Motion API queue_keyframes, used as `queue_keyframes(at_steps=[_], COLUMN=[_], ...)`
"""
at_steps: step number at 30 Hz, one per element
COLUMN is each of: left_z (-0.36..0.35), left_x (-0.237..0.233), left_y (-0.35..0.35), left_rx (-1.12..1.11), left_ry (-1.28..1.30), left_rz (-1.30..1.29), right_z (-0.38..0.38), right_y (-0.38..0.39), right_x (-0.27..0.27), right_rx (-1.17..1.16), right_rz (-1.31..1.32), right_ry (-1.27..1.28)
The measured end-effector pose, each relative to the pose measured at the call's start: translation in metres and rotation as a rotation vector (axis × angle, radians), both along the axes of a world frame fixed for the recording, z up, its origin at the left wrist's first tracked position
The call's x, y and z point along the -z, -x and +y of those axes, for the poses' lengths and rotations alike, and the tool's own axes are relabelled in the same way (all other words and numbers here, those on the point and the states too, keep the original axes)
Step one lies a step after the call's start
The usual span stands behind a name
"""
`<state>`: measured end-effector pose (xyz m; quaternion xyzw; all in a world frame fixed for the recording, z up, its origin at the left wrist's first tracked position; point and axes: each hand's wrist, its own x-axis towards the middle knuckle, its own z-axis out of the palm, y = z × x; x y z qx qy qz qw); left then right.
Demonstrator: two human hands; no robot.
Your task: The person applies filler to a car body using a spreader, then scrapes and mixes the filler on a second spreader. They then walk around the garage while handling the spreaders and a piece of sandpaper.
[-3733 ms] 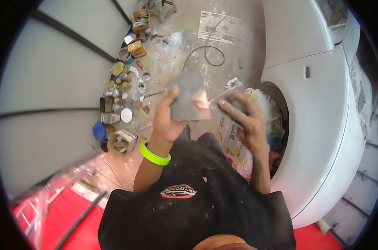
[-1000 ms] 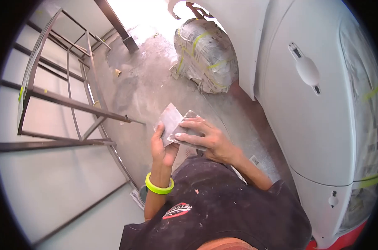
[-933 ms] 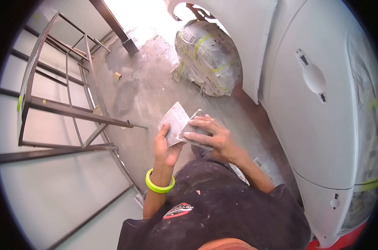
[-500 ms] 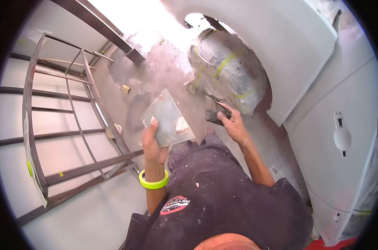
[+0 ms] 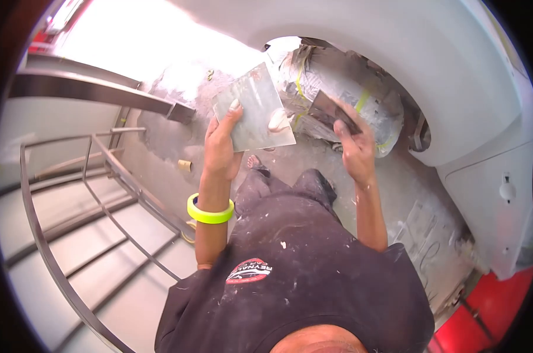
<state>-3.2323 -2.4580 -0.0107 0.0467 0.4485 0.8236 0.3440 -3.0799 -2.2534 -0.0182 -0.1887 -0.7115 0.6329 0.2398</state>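
My left hand (image 5: 222, 144) grips a flat, pale mixing board (image 5: 249, 115) by its near edge, thumb on top. A small pinkish-white dab of filler paste (image 5: 277, 120) sits near the board's right edge. My right hand (image 5: 358, 147) is closed around a thin dark spreader (image 5: 330, 113), thumb across its face. The spreader stands to the right of the board, apart from it. A roll of yellow-green tape (image 5: 210, 216) hangs around my left wrist.
At right is a pale grey car body (image 5: 472, 106), its wheel (image 5: 343, 76) covered in taped plastic. A metal frame (image 5: 60, 276) stands at left, beneath a dark beam (image 5: 102, 94). A small tan cup (image 5: 184, 165) lies on the floor. Something red (image 5: 484, 312) shows lower right.
My view has turned, and I have shifted toward the wheel. Both hands sit higher in view, still holding the board and spreader. My right hand has lifted and tilted the spreader upward.
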Motion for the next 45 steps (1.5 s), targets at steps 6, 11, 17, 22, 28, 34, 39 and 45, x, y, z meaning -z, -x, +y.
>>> queue_keyframes(at_steps=[6,11,17,22,28,34,39,45], left_z=[0.027,0.061,0.075,0.069,0.05,-0.002,-0.054,-0.134], left_x=[-0.002,-0.005,0.017,0.045,0.178,0.264,0.323,0.393], left_y=[0.132,0.18,0.209,0.227,0.275,0.353,0.389,0.398], left_rx=[0.452,0.679,0.612,0.688,1.106,1.17,1.006,0.922], left_ry=[0.147,0.261,0.257,0.383,0.522,0.729,0.868,0.917], left_rz=[-0.001,0.036,0.026,0.029,-0.157,-0.291,-0.465,-0.58], right_z=[-0.036,-0.048,-0.066,-0.062,-0.101,-0.146,-0.122,-0.067], right_y=[0.038,0.079,0.107,0.104,0.152,0.23,0.264,0.248], right_x=[-0.059,-0.05,-0.036,-0.015,0.078,0.15,0.161,0.192], right_rx=[-0.025,0.008,-0.007,0.143,0.786,0.946,0.962,1.178], right_rz=[-0.095,-0.208,-0.398,-0.27,0.49,0.784,0.714,0.48], right_ry=[-0.975,-1.171,-1.097,-0.051,0.82,1.152,1.1,0.686])
